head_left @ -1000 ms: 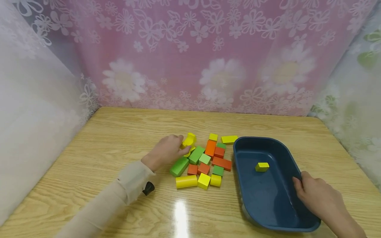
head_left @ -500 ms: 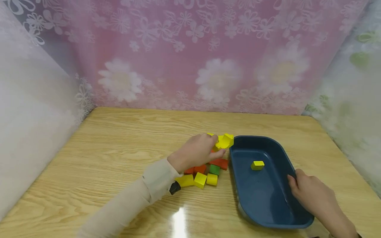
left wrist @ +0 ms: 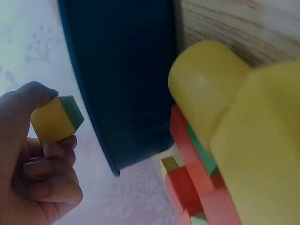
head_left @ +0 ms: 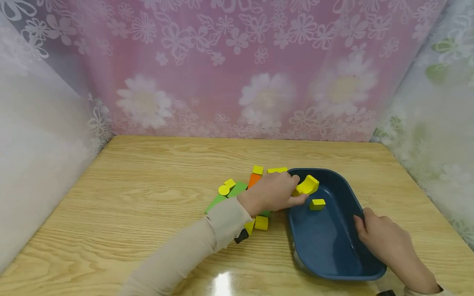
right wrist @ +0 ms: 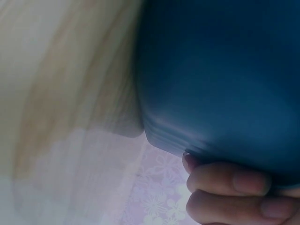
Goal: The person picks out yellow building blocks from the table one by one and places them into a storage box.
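My left hand pinches a yellow arch-shaped toy block between thumb and fingers. Block and fingertips hang over the far left part of a dark blue basin. Seen from the left wrist, the pinched block stands out beyond the basin wall, one side looking greenish in the shade. Inside the basin a small yellow block lies on the floor. My right hand grips the basin's right rim; the right wrist view shows its curled fingers against the outer wall.
Left of the basin lies a cluster of toy blocks, partly hidden by my left arm: a green block, an orange block, a yellow cylinder and several more. A yellow bar lies close to the basin's far left corner.
My left hand has picked up the yellow arch block from the cluster's far left and carried it right, over the basin. My right hand keeps its grip on the rim.
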Demonstrator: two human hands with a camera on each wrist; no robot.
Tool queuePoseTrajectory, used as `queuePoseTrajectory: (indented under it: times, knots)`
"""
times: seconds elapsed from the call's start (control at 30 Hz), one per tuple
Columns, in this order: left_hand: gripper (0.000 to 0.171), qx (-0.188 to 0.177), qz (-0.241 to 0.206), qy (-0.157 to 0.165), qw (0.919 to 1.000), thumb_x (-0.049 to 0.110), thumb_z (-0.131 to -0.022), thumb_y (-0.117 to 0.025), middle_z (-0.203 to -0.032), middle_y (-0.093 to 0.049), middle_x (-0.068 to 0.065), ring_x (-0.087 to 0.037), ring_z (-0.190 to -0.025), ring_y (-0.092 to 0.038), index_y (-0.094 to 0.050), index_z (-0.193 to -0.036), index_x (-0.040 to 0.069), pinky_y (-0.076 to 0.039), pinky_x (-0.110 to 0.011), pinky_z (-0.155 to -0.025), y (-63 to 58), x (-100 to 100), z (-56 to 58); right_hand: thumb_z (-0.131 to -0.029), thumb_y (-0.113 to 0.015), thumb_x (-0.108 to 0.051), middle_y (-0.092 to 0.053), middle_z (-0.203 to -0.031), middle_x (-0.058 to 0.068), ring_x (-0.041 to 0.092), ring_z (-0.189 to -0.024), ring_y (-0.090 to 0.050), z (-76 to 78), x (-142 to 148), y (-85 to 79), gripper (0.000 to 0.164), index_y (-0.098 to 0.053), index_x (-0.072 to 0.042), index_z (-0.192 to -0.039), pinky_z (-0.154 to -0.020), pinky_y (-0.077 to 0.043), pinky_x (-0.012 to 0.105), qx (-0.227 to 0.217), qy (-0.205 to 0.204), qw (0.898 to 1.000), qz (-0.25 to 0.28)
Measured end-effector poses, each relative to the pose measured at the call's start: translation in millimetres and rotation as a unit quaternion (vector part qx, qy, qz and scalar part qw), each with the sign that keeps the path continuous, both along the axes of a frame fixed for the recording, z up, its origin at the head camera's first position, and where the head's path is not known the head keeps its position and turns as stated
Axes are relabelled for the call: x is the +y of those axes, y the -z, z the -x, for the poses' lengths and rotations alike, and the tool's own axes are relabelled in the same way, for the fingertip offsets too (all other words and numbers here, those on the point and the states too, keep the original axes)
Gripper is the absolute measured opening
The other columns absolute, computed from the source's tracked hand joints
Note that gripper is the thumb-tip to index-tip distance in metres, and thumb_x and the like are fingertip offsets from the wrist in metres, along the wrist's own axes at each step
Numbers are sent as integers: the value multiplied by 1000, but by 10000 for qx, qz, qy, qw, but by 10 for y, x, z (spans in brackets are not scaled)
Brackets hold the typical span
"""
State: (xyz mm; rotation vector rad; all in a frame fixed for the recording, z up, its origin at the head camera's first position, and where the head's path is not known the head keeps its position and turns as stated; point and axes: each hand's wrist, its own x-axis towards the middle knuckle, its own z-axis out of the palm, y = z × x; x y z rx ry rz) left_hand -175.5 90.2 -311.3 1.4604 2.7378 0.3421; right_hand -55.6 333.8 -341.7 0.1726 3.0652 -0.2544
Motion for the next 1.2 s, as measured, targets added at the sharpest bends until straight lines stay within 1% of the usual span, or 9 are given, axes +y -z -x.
queuePoseTrajectory:
  times: [0.17, 0.3, 0.47, 0.57, 0.7, 0.83, 0.93, 1.03, 1.2]
  knots:
    - [34, -29, 135, 199, 9997, 45, -94, -43, -61, -39, 3, -8, -51, -46, -47, -80, 14, -34, -17, -45, 64, 151, 1, -94, -42, -20, -51, -55, 13, 24, -48, -51, 3, 2, -5, 27, -48, 1, -77, -37, -38, 40, -15, 16, 10000, -5]
    - [33, 23, 230, 277, 9993, 44, -94, -44, -60, -38, 3, -8, -51, -47, -47, -78, 15, -34, -16, -45, 106, 220, 5, -94, -42, -19, -49, -54, 12, 23, -47, -50, -3, -6, -10, 27, -48, 1, -76, -37, -38, 39, -7, 7, 10000, -23]
    - [34, 398, 460, 379, 9974, 45, -94, -43, -62, -43, 4, -8, -55, -49, -50, -79, 15, -38, -17, -47, 149, 301, -2, -94, -43, -18, -48, -52, 10, 21, -45, -48, -9, -12, -3, 27, -48, 0, -75, -37, -37, 38, 48, -9, 10000, -16]
    - [35, 512, 595, 337, 9963, 48, -93, -43, -64, -46, 5, -8, -57, -50, -51, -80, 17, -41, -18, -48, 163, 358, -12, -94, -43, -18, -47, -52, 10, 21, -45, -47, -10, -8, 4, 26, -47, 0, -75, -37, -37, 38, 77, -10, 10000, -10]
    - [35, 424, 687, 258, 9964, 51, -92, -43, -64, -49, 6, -7, -58, -50, -51, -79, 19, -43, -19, -48, 177, 429, -26, -94, -43, -18, -47, -52, 10, 21, -45, -47, -10, -2, 13, 26, -48, 0, -76, -37, -37, 38, 87, 1, 10000, -23]
    - [34, 467, 684, 333, 9960, 50, -92, -45, -65, -50, 7, -6, -58, -50, -52, -80, 19, -43, -18, -50, 190, 480, -27, -94, -43, -18, -47, -52, 10, 21, -45, -47, -11, -4, 11, 26, -48, 0, -76, -37, -37, 38, 68, 11, 10000, -26]
    - [33, 616, 697, 391, 9949, 48, -92, -45, -66, -50, 7, -6, -59, -50, -54, -80, 19, -44, -18, -52, 185, 503, -30, -94, -43, -18, -48, -52, 10, 21, -45, -47, -9, -3, 10, 26, -48, 1, -77, -37, -37, 38, 69, 15, 10000, -32]
    - [34, 818, 742, 323, 9934, 48, -93, -44, -66, -50, 7, -5, -58, -49, -55, -80, 19, -45, -18, -51, 179, 521, -33, -93, -44, -18, -48, -52, 11, 21, -45, -47, -9, -5, 12, 26, -48, 1, -76, -36, -37, 38, 130, 2, 9999, -56]
    - [35, 1141, 934, -87, 9890, 47, -94, -42, -66, -50, 7, -6, -57, -49, -58, -81, 18, -46, -18, -51, 184, 551, 10, -93, -44, -18, -48, -52, 11, 21, -44, -46, -9, -23, 6, 26, -48, 1, -75, -36, -36, 37, 176, 13, 9998, -60]
